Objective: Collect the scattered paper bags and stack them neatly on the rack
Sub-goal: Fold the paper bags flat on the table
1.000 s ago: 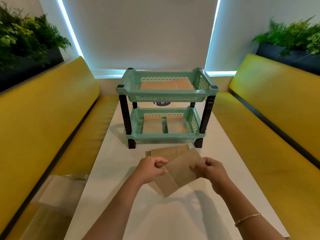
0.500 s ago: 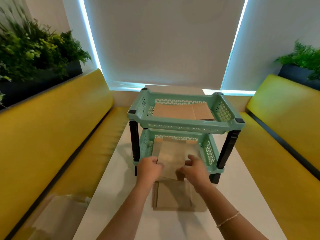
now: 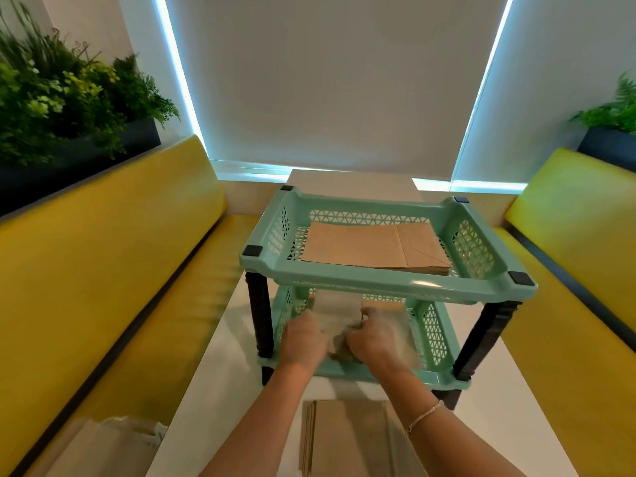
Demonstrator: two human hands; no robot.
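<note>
both hands, left hand and right hand, reach into the rack's lower tray, each grip curled around a blurred paper bag. more bags lie in the top tray and on the table.

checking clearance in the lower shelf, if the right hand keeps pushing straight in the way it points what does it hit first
Probably the paper bags already lying in the lower tray. The right hand points into it under the top tray; beyond them would be the tray's back wall. Blur leaves depth uncertain.
</note>
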